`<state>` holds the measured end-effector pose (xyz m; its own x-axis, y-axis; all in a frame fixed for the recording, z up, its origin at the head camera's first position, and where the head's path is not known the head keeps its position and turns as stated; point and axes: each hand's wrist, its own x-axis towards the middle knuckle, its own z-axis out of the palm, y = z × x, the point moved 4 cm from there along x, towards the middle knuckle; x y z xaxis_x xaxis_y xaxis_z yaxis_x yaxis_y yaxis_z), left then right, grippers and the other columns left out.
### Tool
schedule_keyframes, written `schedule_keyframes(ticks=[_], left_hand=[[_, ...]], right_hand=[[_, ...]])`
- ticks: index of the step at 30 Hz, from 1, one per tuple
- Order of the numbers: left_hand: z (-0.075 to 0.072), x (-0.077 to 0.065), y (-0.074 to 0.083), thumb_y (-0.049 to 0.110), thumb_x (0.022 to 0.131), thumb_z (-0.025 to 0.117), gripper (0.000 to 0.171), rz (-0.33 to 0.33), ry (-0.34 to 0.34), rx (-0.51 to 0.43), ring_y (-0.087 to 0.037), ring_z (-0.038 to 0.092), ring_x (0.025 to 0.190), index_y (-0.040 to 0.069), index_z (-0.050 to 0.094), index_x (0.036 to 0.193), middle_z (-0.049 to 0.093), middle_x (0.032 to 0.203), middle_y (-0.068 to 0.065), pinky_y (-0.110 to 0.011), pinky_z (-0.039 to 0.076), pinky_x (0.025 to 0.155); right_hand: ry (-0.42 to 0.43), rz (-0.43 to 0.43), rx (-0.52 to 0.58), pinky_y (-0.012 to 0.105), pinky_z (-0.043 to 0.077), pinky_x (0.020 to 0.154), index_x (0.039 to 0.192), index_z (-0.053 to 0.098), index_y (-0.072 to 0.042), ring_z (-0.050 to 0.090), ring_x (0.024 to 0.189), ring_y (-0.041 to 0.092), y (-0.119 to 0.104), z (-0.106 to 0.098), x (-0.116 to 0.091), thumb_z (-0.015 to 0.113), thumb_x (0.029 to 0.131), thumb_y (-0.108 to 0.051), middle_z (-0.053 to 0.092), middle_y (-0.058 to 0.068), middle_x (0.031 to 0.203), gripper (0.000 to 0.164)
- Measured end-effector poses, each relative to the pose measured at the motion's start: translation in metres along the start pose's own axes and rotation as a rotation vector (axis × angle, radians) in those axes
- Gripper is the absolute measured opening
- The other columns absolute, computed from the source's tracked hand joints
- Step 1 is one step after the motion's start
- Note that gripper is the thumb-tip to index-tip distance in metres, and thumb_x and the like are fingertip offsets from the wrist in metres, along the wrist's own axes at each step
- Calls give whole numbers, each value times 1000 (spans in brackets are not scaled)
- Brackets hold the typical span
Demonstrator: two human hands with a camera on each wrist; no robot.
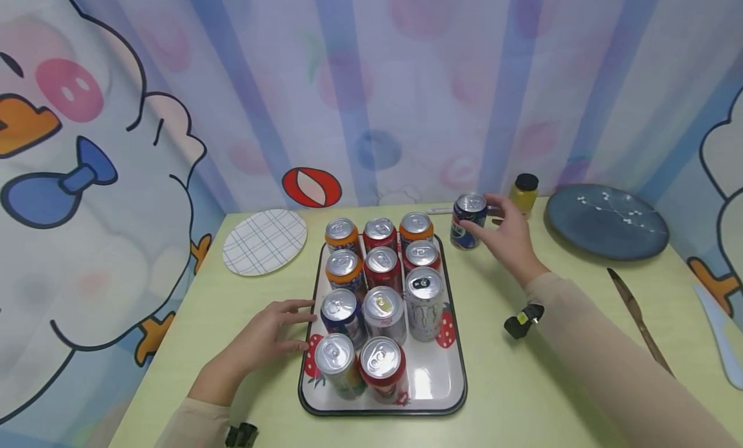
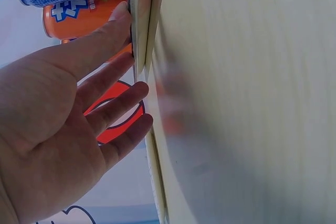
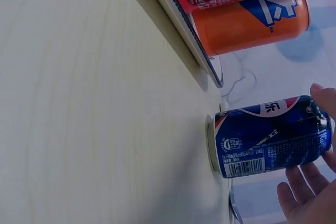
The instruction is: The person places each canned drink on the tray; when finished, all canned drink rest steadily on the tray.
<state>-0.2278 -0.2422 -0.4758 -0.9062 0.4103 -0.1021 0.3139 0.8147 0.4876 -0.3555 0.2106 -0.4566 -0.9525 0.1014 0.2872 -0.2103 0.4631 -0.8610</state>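
Near the back of the table, my right hand holds a blue Pepsi can upright by its upper part, just right of the tray. In the right wrist view, thumb and fingers lie on opposite sides of the can, its base close to the tabletop. My left hand has its fingers extended at the tray's left rim, beside a dark blue can. The left wrist view shows that palm with nothing in it. Rows of upright cans fill most of the tray, including orange cans and a tall white can.
A checked white plate lies at the back left. Behind the right hand stands a yellow jar with a black lid. Farther right are a dark blue plate, a brown knife and a pale blue utensil. A printed curtain hangs behind.
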Motion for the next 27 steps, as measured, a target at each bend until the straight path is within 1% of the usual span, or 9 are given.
schedule_keyframes(ticks=[4,9,12,15,18,20,23,25,27], left_hand=[[0,1,1,23,83,87,51,-12,-2,2,-38,51,140,19,73,132,54,155,-5,-62,43,115],[1,1,1,22,83,88,51,-29,-5,2,-37,51,140,20,73,132,54,155,-4,-61,43,116],[2,2,1,22,83,87,51,-21,-11,2,-37,50,141,20,72,132,53,155,-4,-61,43,115],[1,1,0,23,83,88,52,-19,-9,11,-37,50,140,20,72,132,54,155,-4,-61,43,116],[0,1,-1,24,82,88,52,-16,-5,18,-37,50,140,20,73,132,55,153,-4,-61,43,116],[0,1,-1,24,82,88,52,-13,-8,12,-38,49,141,20,73,132,55,153,-4,-62,42,116],[1,1,-1,25,83,88,52,-7,-12,3,-38,49,141,20,72,132,55,154,-5,-63,42,116],[1,1,-1,24,83,88,52,-5,-11,1,-39,49,141,19,72,132,55,154,-5,-62,42,116],[1,1,0,24,83,88,52,-2,-9,2,-38,49,141,19,72,132,55,154,-5,-62,42,116]], right_hand=[[12,7,-12,52,45,114,147,48,-3,56,131,36,1,2,4,86,87,-32,58,19,143,77],[23,23,-28,54,46,111,146,51,-4,59,127,35,3,3,7,87,85,-31,61,18,140,76],[46,26,-42,54,46,109,144,53,-5,60,124,34,3,2,5,88,84,-30,63,17,137,73],[67,12,-53,53,45,109,141,57,-6,62,122,34,1,1,-1,90,82,-29,66,17,135,71],[66,6,-68,55,47,108,140,58,-6,63,123,36,-2,-1,-15,91,81,-28,66,18,135,71],[60,3,-75,57,48,107,139,59,-7,63,124,38,-5,-5,-28,91,80,-28,66,19,135,70],[49,-5,-68,58,50,105,137,61,-8,64,122,37,-13,-13,-51,91,80,-27,67,18,134,68],[46,-17,-71,56,50,105,136,62,-9,65,120,34,-19,-18,-67,92,79,-29,68,15,132,67],[46,-30,-75,52,50,104,135,63,-10,65,118,27,-26,-23,-84,92,79,-30,70,12,131,66]])
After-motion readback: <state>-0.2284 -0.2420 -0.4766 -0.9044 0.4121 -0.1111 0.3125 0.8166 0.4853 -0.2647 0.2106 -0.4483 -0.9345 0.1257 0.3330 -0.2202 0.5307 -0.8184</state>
